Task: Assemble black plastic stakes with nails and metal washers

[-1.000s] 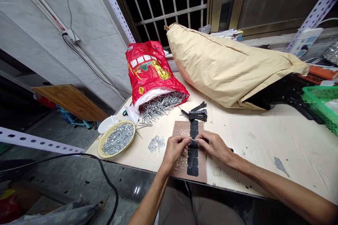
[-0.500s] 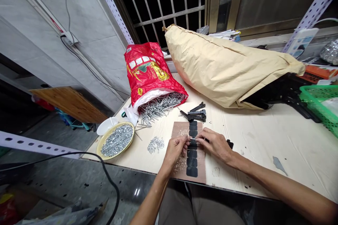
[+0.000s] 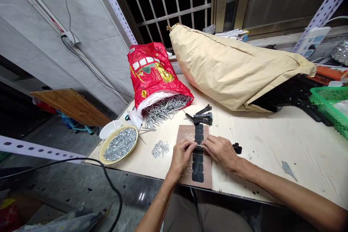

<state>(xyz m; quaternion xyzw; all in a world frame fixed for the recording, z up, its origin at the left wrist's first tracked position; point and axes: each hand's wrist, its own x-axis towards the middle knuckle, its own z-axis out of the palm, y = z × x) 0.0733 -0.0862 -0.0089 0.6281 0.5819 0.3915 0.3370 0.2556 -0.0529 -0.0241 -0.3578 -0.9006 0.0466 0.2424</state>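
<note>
My left hand [image 3: 181,157] and my right hand [image 3: 222,153] meet over a column of black rounded pieces [image 3: 197,167] on a brown board [image 3: 189,180]. Between their fingertips runs a thin silvery metal pin [image 3: 199,145], pinched by both hands, one at each end. The fingers hide its ends. Pale small bits [image 3: 188,136] lie on the board beside the black column. Just beyond the board rest several black clips [image 3: 203,117]. Left of my left hand is a small pile of shiny metal pieces [image 3: 160,149].
A yellow bowl [image 3: 135,151] of small metal pieces stands near the table's left edge, against a white bowl [image 3: 106,131]. Behind, a red bag [image 3: 157,76] spills metal pins. A large tan paper sack [image 3: 231,69] with black parts and a green basket [image 3: 330,98] are farther right.
My hands have drawn slightly closer together over the black pieces, and the left fingers are now more tightly bunched at the pin. A black item by my right wrist shows more fully.
</note>
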